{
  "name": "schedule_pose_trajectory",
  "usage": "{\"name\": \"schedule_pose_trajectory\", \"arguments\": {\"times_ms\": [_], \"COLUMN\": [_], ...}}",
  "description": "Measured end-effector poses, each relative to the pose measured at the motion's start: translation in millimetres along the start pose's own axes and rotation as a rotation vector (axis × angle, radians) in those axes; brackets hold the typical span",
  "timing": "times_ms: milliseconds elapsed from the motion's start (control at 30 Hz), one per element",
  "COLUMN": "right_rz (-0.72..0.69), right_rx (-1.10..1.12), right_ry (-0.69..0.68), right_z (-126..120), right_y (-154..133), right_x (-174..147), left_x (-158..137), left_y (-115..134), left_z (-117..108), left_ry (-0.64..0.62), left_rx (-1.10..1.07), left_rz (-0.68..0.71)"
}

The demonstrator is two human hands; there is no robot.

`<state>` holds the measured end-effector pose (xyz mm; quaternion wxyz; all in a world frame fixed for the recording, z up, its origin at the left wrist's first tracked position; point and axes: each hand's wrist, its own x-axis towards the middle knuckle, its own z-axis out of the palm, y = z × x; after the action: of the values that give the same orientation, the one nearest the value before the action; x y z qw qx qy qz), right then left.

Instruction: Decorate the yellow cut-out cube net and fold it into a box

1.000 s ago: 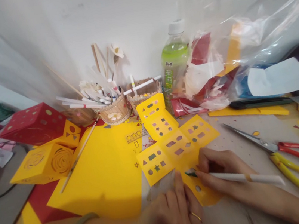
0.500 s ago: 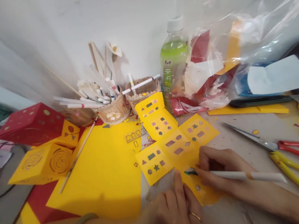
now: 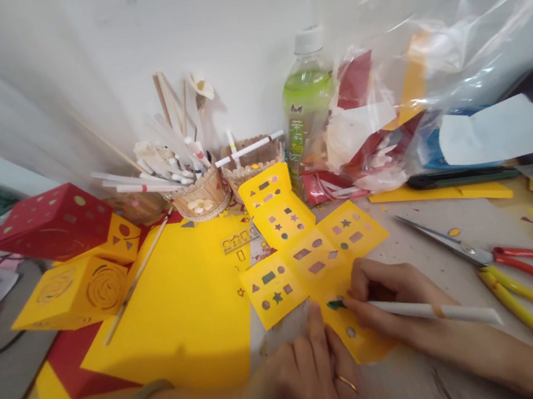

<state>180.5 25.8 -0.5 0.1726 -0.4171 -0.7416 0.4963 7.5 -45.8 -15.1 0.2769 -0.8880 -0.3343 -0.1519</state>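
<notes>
In my right hand (image 3: 387, 295) is a white marker pen (image 3: 436, 311) with an orange band, pinched between thumb and fingers. Its tip is at a green cutout in the lower panel of a yellow cross-shaped card (image 3: 316, 256); my fingers partly hide the tip. My left hand (image 3: 303, 369), with a ring and a bangle, rests at that panel's left edge, index finger stretched onto the card and thumb beside it. The card's other panels have star, round and angular cutouts, several with coloured pieces behind them.
A yellow sheet (image 3: 180, 294) carries a thin stick (image 3: 138, 280) and a stencil ruler (image 3: 240, 239). Paper boxes (image 3: 68, 291) stand left. Behind are pen baskets (image 3: 202, 196), a green drink bottle (image 3: 307, 105) and plastic-wrapped scraps (image 3: 358, 138). Large scissors (image 3: 488, 259) lie open at right.
The marker's rear end has shifted slightly left and down, with its tip still at the green cutout. Both hands stay nearly in place; the whole view has shifted slightly.
</notes>
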Motion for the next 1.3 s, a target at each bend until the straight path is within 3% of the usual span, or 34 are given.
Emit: {"name": "schedule_pose_trajectory", "arguments": {"times_ms": [1300], "right_rz": [0.035], "right_rx": [0.004], "right_ry": [0.023], "right_z": [-2.4], "right_y": [1.4], "right_x": [-0.7], "left_x": [2.4], "left_y": [-1.9], "left_z": [-2.1], "left_ry": [-0.030], "left_rx": [-0.013], "left_rz": [0.016]}}
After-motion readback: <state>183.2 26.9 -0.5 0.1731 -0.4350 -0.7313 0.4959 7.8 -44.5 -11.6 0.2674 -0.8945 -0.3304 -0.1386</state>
